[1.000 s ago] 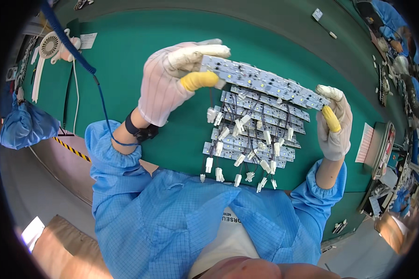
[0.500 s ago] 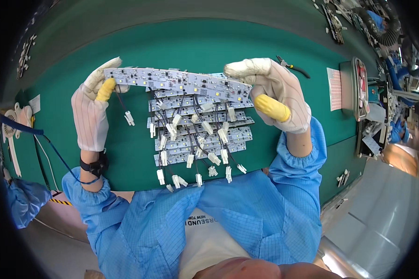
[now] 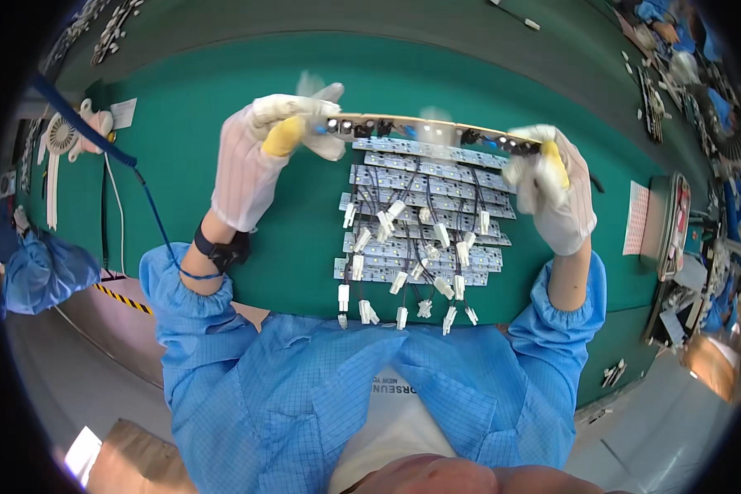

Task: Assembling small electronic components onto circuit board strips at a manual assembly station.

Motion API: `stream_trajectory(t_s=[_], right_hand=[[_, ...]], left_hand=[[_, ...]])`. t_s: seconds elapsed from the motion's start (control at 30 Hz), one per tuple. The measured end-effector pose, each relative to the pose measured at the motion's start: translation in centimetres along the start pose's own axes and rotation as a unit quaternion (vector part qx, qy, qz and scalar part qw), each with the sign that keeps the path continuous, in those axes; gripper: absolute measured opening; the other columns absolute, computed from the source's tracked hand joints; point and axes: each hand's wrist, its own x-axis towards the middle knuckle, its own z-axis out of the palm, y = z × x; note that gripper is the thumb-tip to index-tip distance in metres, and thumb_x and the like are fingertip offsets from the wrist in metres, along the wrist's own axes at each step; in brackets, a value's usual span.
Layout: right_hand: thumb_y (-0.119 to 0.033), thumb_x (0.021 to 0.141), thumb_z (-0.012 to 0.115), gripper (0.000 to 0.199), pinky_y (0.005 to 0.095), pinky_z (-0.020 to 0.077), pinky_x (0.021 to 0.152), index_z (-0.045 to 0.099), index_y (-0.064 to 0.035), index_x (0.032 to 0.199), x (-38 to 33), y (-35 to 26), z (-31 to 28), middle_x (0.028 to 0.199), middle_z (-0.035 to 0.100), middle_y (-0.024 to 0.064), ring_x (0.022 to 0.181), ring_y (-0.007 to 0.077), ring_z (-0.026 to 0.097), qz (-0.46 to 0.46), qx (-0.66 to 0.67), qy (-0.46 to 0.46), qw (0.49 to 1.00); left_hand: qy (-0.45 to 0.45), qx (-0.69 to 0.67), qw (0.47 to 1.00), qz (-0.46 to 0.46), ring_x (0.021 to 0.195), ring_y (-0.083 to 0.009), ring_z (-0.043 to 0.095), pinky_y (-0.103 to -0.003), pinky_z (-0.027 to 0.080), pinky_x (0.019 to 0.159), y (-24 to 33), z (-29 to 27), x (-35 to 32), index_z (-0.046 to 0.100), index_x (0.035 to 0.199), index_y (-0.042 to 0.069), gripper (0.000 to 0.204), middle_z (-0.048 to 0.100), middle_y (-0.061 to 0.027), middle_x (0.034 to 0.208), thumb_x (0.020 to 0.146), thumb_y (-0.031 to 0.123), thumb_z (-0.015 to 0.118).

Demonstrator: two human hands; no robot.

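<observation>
the left hand (image 3: 251, 160) and the right hand (image 3: 570, 202) hold a circuit strip (image 3: 370, 126) raised between them above the table (image 3: 181, 90); the left fingers seem pinched on its left end, the right fingers on its right end, both slightly blurred. as things lie, one strip is up in the fingers, while the others rest in an overlapping stack (image 3: 459, 206) below and between them, wired white connectors (image 3: 343, 298) trailing on the side toward the person. whether any strip is finished cannot be told. half a second earlier the held strip showed its broad, dotted side; now it is tipped almost edge-on, dark parts showing under a thin edge. a blurred white shape (image 3: 435, 134) appears midway between the fingers, where before a connector hung near the left fingers.
</observation>
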Motion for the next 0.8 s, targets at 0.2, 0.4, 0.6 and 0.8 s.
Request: stream_trajectory(t_s=[0.2,0.4,0.6,0.8], right_hand=[[-0.046,0.091,0.055,0.047,0.0167,0.0292,0.039,0.053,-0.0019,0.107,-0.6,0.3,-0.2,0.068,0.058,0.0039,0.042,0.0048,0.041,-0.056,0.013,0.001,0.998],[0.001,0.075,0.061,0.036,0.03,0.0462,0.063,0.054,0.0037,0.111,0.3,1.0,-2.5,0.087,0.059,0.0104,0.071,0.0225,0.058,-0.197,-0.329,-0.116,0.916],[0.006,0.068,0.061,0.052,0.0374,0.0477,0.071,0.051,0.0047,0.119,1.3,1.7,-2.8,0.089,0.061,0.0135,0.077,0.0281,0.06,-0.395,-0.364,-0.085,0.839],[-0.025,0.078,0.076,0.059,0.0193,0.0424,0.058,0.046,-0.0005,0.123,0.5,1.0,0.7,0.094,0.056,0.0045,0.065,0.0068,0.052,-0.037,0.184,-0.06,0.98]], left_hand=[[0.029,0.15,0.988,0.003,0.086,-0.0165,0.066,-0.027,0.049,0.082,0.4,0.4,1.0,0.065,0.104,0.0,0.023,0.069,-0.0106,0.101,0.089,0.017,0.058],[0.057,0.17,0.982,-0.063,0.074,-0.0148,0.061,-0.025,0.045,0.072,1.4,1.2,0.6,0.063,0.109,0.002,0.034,0.069,-0.0073,0.078,0.096,0.025,0.042],[-0.027,0.229,0.972,-0.044,0.068,-0.0133,0.062,-0.025,0.045,0.07,0.7,-0.3,0.7,0.062,0.11,0.0,0.055,0.066,-0.0061,0.066,0.099,0.045,0.032],[0.014,0.029,0.995,-0.095,0.066,-0.0106,0.056,-0.025,0.046,0.066,1.0,1.1,0.9,0.056,0.12,0.005,0.048,0.063,-0.0036,0.087,0.097,0.043,0.039]])
